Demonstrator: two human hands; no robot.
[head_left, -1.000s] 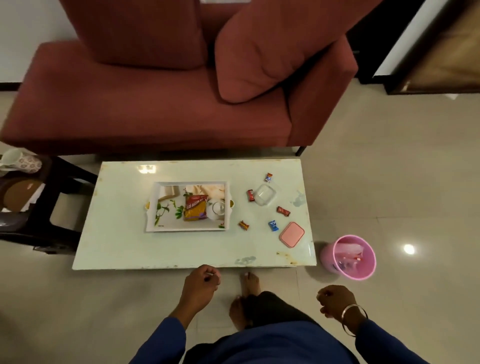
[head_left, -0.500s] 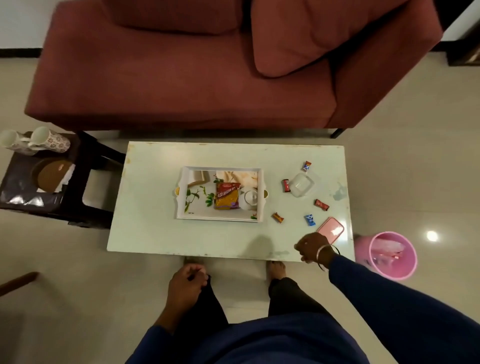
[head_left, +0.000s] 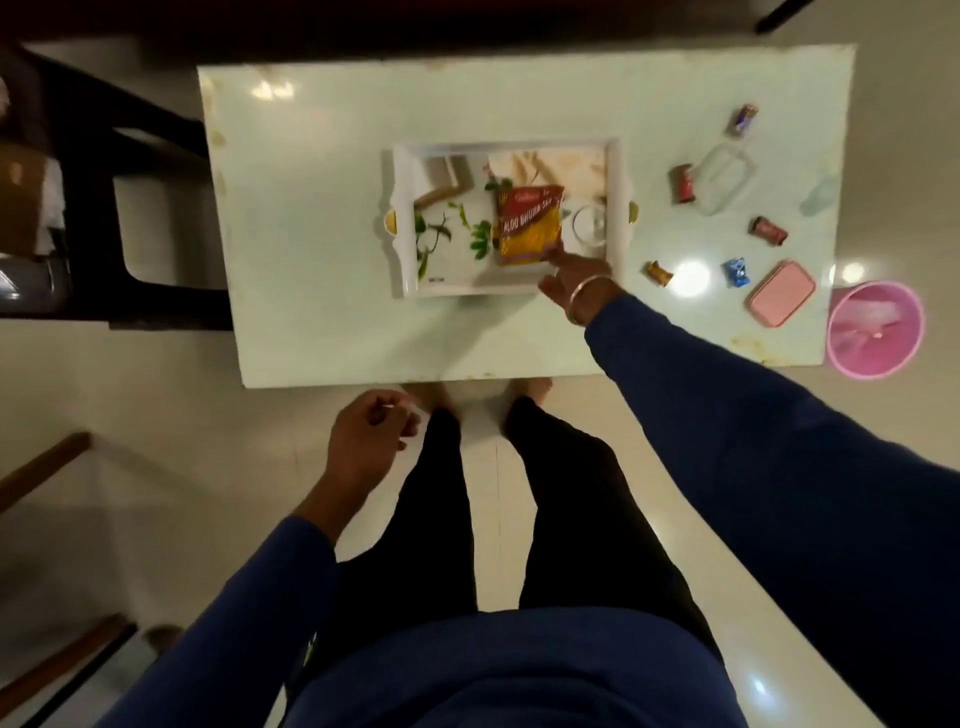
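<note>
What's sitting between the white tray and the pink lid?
Two wrapped sweets lie on the table: an orange sweet nearer the tray, a blue sweet nearer the lid. The head view shows both.

I'm looking down into a home living room: a low table (head_left: 322, 208) on glossy floor tiles (head_left: 156, 389), a tray (head_left: 467, 289) of snacks at twelve o'clock, wrapped sweets (head_left: 768, 230) at two, a pink bin (head_left: 857, 364) at three, a dark side table (head_left: 130, 130) at ten.

Table (head_left: 322, 208) w/ tray (head_left: 467, 289), candies (head_left: 768, 230), lid (head_left: 782, 293), box (head_left: 724, 178)
</note>
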